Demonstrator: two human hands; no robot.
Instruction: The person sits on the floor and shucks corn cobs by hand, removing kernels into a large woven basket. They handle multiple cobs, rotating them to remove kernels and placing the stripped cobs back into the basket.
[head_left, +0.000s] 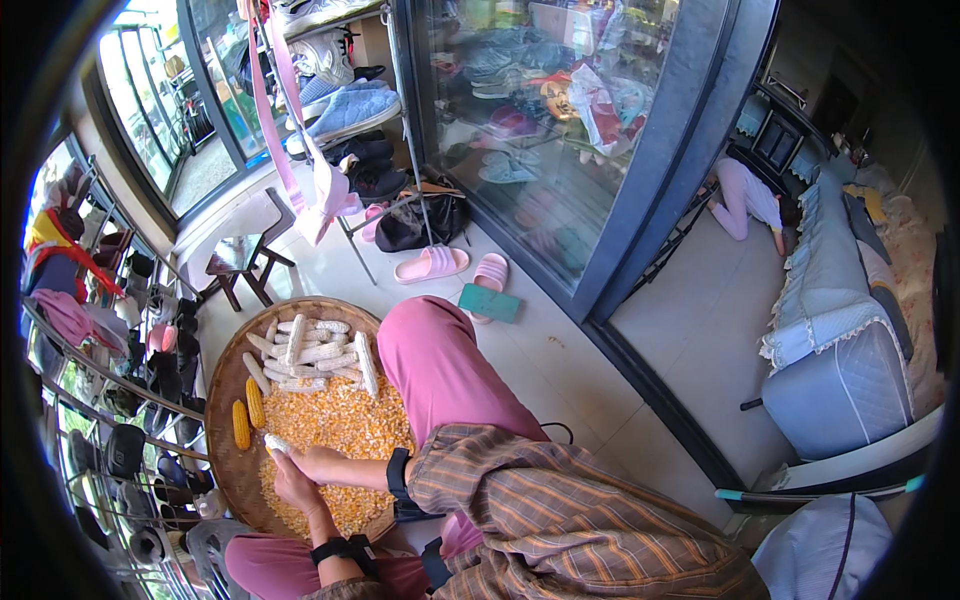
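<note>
Both hands meet over the lower left part of a round woven bamboo tray (215, 375). An ear of corn (277, 443), its visible tip pale and mostly stripped, sticks out from between them. My left hand (296, 486) is closed around it from below; my right hand (321, 463) presses against it from the right. Loose yellow and white corn kernels (337, 420) lie beneath the hands. Two whole yellow corn ears (241, 425) rest near the tray's left side. A heap of bare corn cobs (315, 352) lies in the tray's far part. Fingers hide most of the held ear.
A dark wooden stool (236, 255) stands beyond the tray. Pink slippers (433, 265) and a green flat object (490, 302) lie on the floor. Shoe racks (142, 390) line the left. A glass sliding door (525, 187) is ahead; another person (746, 191) bends low in the room at right.
</note>
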